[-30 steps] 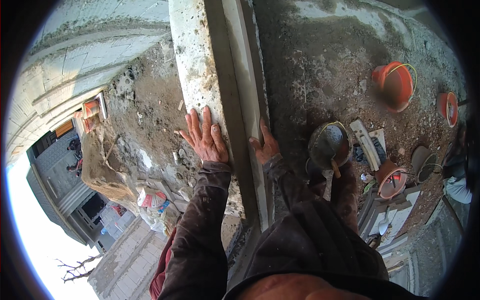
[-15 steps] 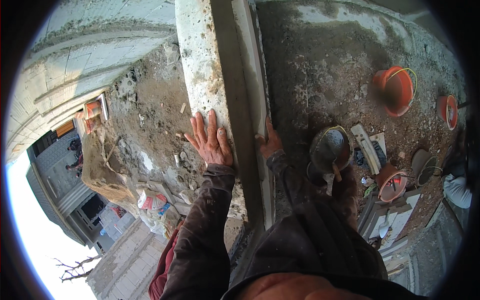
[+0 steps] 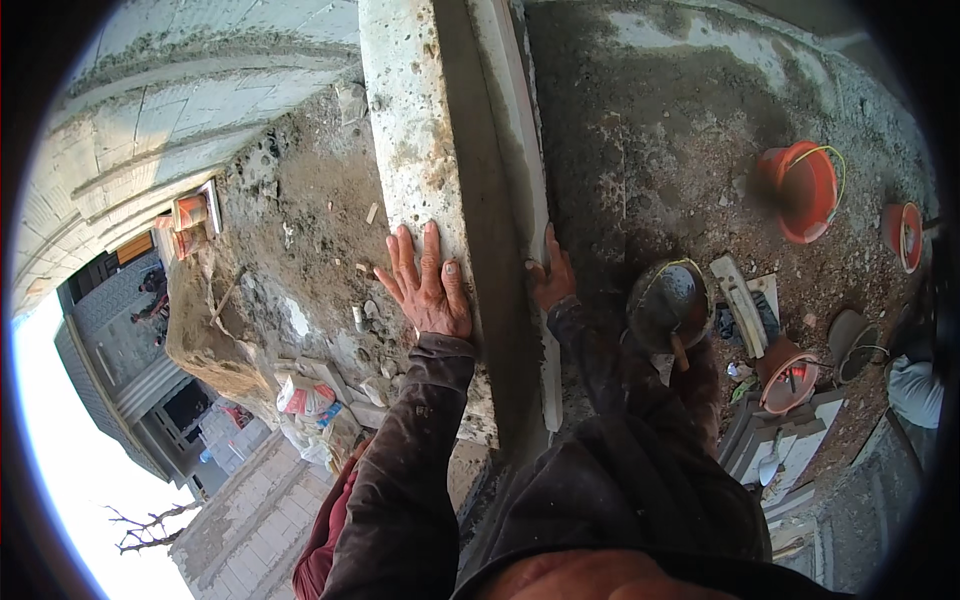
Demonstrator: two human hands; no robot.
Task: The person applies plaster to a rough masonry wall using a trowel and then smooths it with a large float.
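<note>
My left hand lies flat with spread fingers on a long pitted whitish slab, its fingers pointing away from me. Along the slab's right side runs a dark grey band, bordered by a long, narrow, pale strip. Against the right edge of that strip rests my right hand. Its index finger is stretched along the edge and its thumb stands apart, touching the strip near its top. The other fingers of this hand are partly hidden. No tool shows in either hand.
Right of me stand a dark bucket with a wooden-handled tool and several orange buckets. A wooden piece, a trowel and stacked boards lie nearby. Left and lower is rubble ground with sacks.
The view has shifted slightly, so the slab and buckets sit a little farther right in the picture. Both hands keep their places on the slab and strip.
</note>
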